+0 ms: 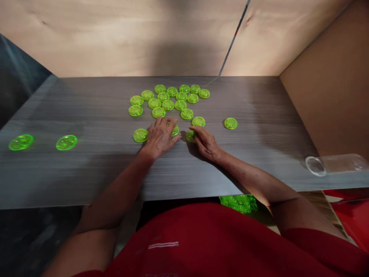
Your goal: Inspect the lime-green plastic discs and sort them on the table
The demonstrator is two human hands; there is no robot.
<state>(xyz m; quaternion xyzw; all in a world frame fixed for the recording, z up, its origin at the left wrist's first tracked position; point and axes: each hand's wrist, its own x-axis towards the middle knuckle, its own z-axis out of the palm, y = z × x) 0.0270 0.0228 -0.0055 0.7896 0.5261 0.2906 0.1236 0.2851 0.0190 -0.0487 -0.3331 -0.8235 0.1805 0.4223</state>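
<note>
Several round, clear yellow-green discs lie grouped on the grey wood-grain table (pixel 178 181), such as one disc (pixel 154 103) near the middle. My left hand (pixel 160 136) rests palm down with its fingers spread, partly over a disc (pixel 174 130); another disc (pixel 140 135) lies beside its wrist side. My right hand (pixel 206 143) has its fingers curled at the edge of a disc (pixel 190 135), which it partly covers. Just beyond those fingertips lies one more disc (pixel 198 122).
Two discs lie apart at the left (pixel 66 142), one at the right (pixel 230 123). A clear plastic cylinder (pixel 340 164) lies at the right edge. Wooden panels (pixel 115 38) stand behind and at the right. Below the front edge is a green pile (pixel 239 204).
</note>
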